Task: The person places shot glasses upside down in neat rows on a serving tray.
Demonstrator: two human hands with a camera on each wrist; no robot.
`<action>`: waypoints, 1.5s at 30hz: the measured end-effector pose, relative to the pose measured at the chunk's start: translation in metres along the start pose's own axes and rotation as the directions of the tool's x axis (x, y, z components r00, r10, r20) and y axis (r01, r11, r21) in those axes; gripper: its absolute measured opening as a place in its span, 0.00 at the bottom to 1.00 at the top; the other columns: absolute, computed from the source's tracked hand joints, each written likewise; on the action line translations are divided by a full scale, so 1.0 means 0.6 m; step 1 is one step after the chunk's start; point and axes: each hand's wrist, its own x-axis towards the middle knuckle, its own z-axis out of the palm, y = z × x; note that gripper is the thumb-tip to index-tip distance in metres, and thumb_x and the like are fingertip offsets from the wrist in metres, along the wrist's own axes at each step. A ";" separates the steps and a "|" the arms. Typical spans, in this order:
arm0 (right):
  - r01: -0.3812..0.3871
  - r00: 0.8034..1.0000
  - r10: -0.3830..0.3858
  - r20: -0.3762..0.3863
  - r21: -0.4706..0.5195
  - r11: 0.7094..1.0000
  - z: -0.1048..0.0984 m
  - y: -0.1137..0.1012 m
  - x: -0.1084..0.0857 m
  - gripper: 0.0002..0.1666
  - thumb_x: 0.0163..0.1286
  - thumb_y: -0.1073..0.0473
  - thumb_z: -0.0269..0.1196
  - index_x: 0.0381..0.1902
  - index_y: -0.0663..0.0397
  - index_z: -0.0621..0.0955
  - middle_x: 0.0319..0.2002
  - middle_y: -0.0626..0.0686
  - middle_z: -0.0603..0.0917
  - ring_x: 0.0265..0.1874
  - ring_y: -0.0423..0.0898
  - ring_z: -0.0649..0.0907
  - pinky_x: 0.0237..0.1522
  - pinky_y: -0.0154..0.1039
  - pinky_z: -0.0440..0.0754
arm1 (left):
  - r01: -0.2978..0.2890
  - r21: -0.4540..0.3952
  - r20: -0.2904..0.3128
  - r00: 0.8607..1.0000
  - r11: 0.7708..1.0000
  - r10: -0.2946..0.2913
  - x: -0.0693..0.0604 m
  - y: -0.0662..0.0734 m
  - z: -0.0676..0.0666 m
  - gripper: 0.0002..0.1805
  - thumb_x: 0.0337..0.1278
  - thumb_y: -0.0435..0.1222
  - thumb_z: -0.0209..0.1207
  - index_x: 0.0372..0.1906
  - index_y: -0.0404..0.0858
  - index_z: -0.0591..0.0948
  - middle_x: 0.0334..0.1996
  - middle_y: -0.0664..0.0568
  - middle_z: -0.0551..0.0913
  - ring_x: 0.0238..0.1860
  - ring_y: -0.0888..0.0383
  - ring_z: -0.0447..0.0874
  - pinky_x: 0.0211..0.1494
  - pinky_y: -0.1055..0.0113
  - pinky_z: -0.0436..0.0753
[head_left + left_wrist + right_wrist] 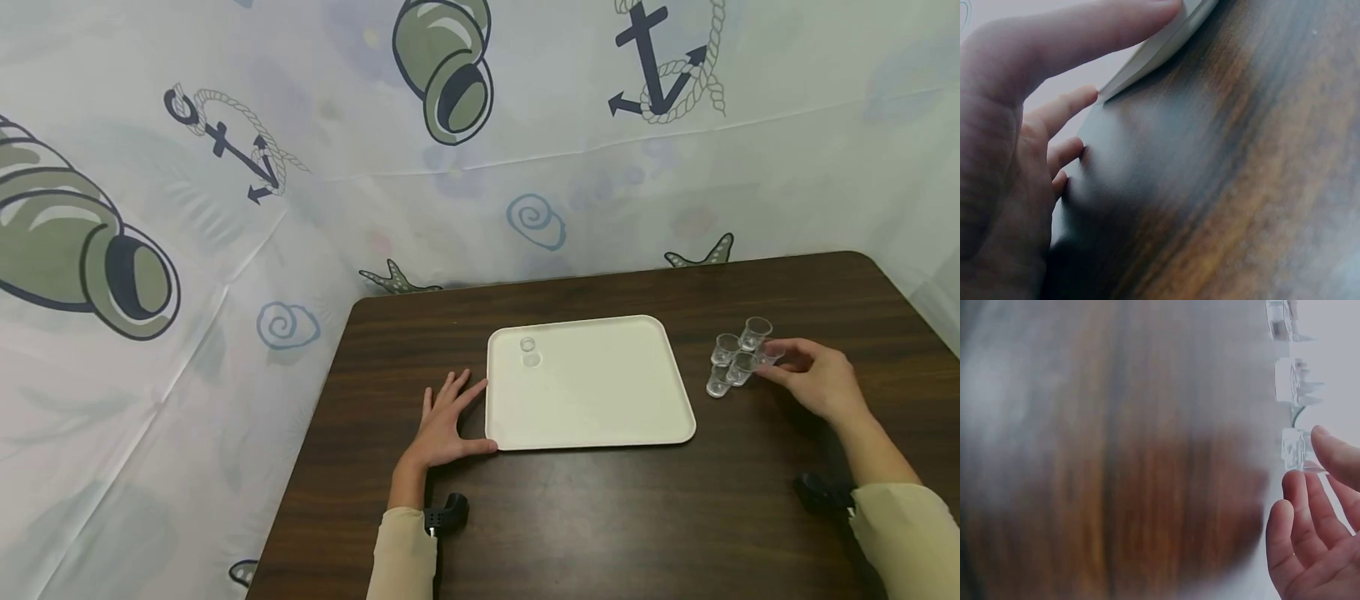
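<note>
A clear shot glass (pixel 770 353) is pinched between the thumb and fingers of my right hand (pixel 819 379), at the table's right side. Several more clear shot glasses (pixel 741 367) stand close together just left of that hand. In the right wrist view the pinched glass (pixel 1297 450) shows beside the thumb (pixel 1335 453). My left hand (pixel 438 429) has its fingers spread, thumb and index finger touching the left edge of a cream tray (pixel 592 392). One shot glass (pixel 528 350) stands near the tray's far left corner. In the left wrist view the thumb lies against the tray rim (pixel 1147 62).
The dark wooden table (pixel 600 525) carries everything. A pale curtain (pixel 465 200) with anchors and shells hangs behind and to the left of it. Black straps with devices (pixel 446 514) sit on both wrists.
</note>
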 end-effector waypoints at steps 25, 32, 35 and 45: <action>0.184 0.965 -0.168 -0.202 0.059 0.981 -0.048 -0.090 0.017 0.25 0.65 0.59 0.68 0.57 0.64 0.76 0.45 0.41 0.75 0.34 0.16 0.70 0.27 0.17 0.68 | -0.045 -0.011 -0.016 0.999 0.999 0.045 0.004 -0.005 0.002 0.56 0.38 0.68 0.67 0.76 0.54 0.62 0.77 0.44 0.52 0.77 0.40 0.41 0.68 0.31 0.33; 0.270 0.951 -0.272 -0.144 -0.038 0.962 -0.034 -0.140 0.027 0.25 0.66 0.61 0.67 0.59 0.62 0.76 0.51 0.64 0.77 0.43 0.55 0.82 0.34 0.30 0.76 | -0.032 -0.011 -0.018 0.999 0.999 0.032 0.006 -0.005 0.003 0.56 0.37 0.67 0.68 0.76 0.56 0.62 0.77 0.46 0.52 0.77 0.42 0.40 0.69 0.32 0.32; 0.300 0.946 -0.307 -0.106 -0.075 0.951 -0.023 -0.158 0.028 0.24 0.66 0.62 0.67 0.60 0.59 0.77 0.50 0.63 0.79 0.40 0.64 0.82 0.32 0.44 0.78 | -0.024 -0.013 -0.014 1.000 1.000 0.024 0.004 -0.004 0.005 0.56 0.37 0.68 0.68 0.76 0.56 0.62 0.77 0.46 0.52 0.77 0.42 0.41 0.69 0.32 0.33; 0.425 0.905 -0.417 0.084 -0.240 0.873 0.035 -0.210 0.036 0.21 0.68 0.59 0.66 0.58 0.49 0.80 0.53 0.55 0.80 0.38 0.53 0.81 0.25 0.47 0.73 | -0.016 -0.007 -0.017 1.000 1.000 0.016 0.001 -0.007 0.008 0.56 0.36 0.68 0.68 0.76 0.56 0.62 0.77 0.46 0.53 0.77 0.44 0.40 0.70 0.34 0.32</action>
